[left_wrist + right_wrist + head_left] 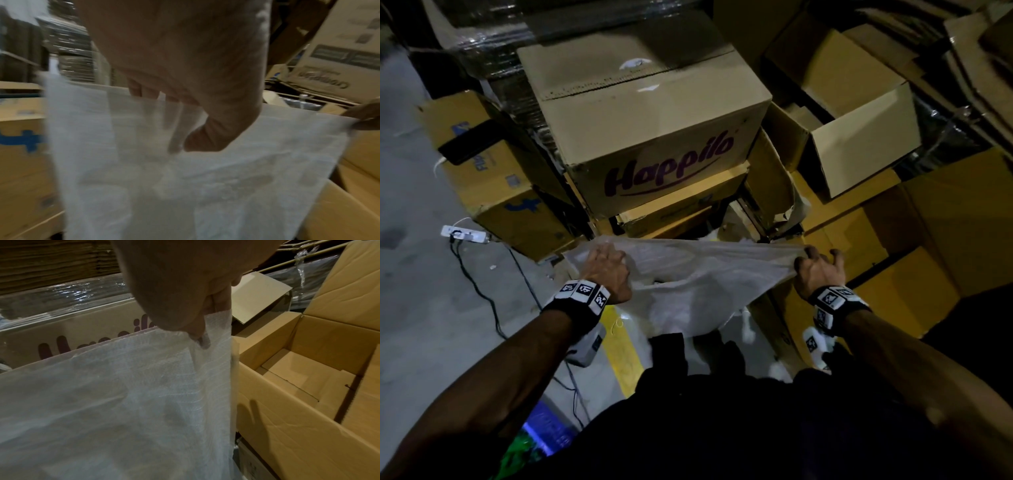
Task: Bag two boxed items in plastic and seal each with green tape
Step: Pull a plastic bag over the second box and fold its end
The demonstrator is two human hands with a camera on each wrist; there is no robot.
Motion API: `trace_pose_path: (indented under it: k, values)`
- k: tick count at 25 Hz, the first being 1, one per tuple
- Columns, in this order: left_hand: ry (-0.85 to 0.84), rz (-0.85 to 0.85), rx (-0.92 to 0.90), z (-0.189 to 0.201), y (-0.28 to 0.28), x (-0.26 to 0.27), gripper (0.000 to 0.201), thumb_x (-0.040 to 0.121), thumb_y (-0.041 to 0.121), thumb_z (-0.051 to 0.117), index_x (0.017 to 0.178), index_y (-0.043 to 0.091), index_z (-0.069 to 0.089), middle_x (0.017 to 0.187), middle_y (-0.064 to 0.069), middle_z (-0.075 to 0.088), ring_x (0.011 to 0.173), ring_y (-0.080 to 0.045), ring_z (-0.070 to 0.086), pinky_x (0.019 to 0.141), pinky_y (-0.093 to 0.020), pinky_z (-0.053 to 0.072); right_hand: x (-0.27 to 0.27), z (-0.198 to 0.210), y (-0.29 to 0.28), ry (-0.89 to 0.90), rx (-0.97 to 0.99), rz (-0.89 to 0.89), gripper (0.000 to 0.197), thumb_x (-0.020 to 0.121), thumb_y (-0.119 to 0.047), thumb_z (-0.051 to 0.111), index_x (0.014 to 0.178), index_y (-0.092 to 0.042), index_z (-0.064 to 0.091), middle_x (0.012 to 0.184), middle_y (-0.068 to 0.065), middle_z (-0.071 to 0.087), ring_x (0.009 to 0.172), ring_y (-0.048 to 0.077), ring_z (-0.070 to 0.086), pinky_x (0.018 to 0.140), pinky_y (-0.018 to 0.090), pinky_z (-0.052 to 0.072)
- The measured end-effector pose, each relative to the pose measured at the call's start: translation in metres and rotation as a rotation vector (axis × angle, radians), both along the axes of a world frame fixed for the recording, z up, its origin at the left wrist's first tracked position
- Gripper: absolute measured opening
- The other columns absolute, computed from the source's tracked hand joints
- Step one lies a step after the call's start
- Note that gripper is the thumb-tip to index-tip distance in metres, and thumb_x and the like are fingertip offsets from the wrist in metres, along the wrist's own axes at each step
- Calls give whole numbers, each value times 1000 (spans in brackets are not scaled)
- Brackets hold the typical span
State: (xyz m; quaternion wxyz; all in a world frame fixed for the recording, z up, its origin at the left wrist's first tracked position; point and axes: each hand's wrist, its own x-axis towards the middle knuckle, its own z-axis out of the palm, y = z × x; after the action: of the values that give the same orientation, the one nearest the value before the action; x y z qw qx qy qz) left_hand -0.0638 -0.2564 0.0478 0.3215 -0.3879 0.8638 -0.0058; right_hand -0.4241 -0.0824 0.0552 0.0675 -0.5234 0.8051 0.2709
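Left hand (604, 270) and right hand (818, 270) grip a crinkled translucent white plastic bag (698, 284), stretched taut.

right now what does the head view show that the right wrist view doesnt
Only the head view shows the left hand gripping the plastic bag, both wristbands, and the power strip with its cable on the floor. Only the right wrist view shows the bare inside of the open carton beside the bag. Both show the right hand pinching the bag's top edge and the Happilo box behind it.
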Motion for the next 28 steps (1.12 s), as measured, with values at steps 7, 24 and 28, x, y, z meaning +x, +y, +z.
trace_pose_path:
  k: [7,24,28]
  values:
    - [475,-47,-101,-1,21,-60,36,89,45,50,116,27,64,142,-4,34,128,-25,31,97,-40,29,-4,3,-1,-9,32,6,38,91,-31,47,129,-28,50,152,6,31,127,22,45,113,52,13]
    - [681,158,-42,-14,19,-88,24,87,13,60,110,18,67,111,-4,65,100,-26,59,84,-33,43,46,-10,-34,-264,-375,148,34,92,-37,56,122,-21,58,139,15,43,127,36,40,109,51,31]
    - [708,207,-14,-13,29,-83,25,91,13,55,113,18,64,116,-5,63,98,-30,60,78,-33,41,63,-19,-54,-304,-372,319,16,72,-22,77,85,-14,70,104,17,66,93,33,65,97,55,44]
